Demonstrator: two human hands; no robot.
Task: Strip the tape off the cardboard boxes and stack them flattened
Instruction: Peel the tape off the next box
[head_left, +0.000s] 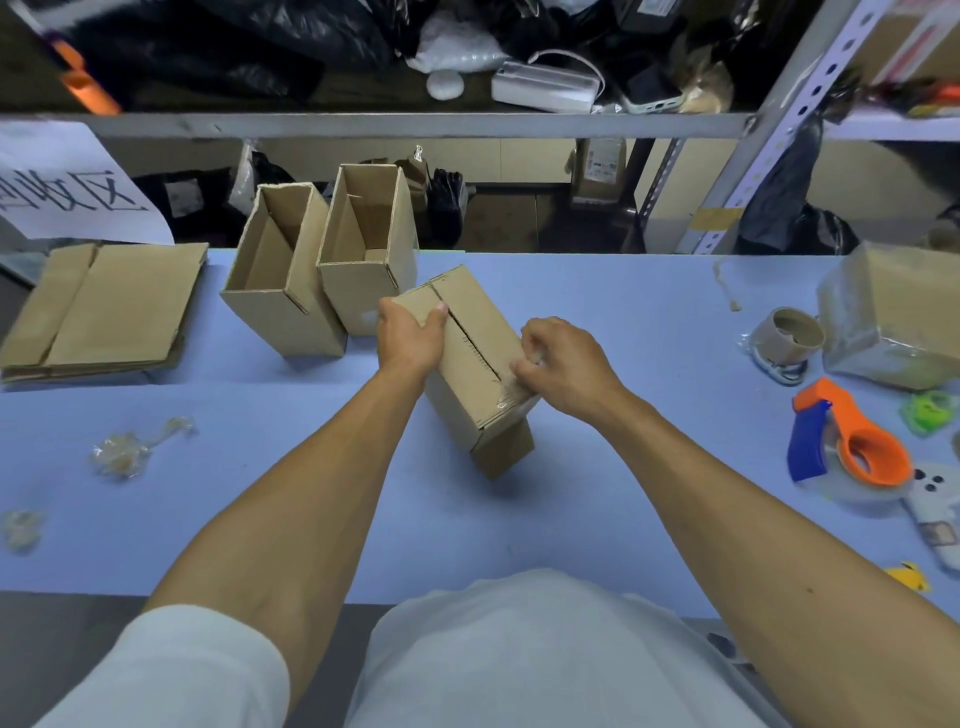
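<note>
Blue table (623, 322) holds everything. Far left: stack of flattened boxes (104, 306), so part of the job is already done. Behind centre, two open boxes (322, 270) stand upright side by side, tops open, w/ no tape showing from here; they look ready to flatten.

Centre: closed box (467, 353), tilted, near end propped on a smaller bit of cardboard, flap seam facing up. Left hand (410, 338) grips its far left edge, thumb curled over the top, steadying it. Right hand (561, 364) sits at the near end of the seam, fingers curled tight at a shiny bit of clear tape (511, 397). Prob pinching the tape end, but the fingertips are tucked under so can't confirm.

Step in hand, I'd judge: peeling tape off the 3rd box, at the very start of the strip. Next move calls for a firm hold on the free end & a steady pull along the seam away from the body, left hand bracing so the box doesn't slide.

Small stuff: orange-blue tape dispenser (852, 447) at right, spent tape roll (792, 335) beyond it, crumpled tape wads (122, 454) at left.
</note>
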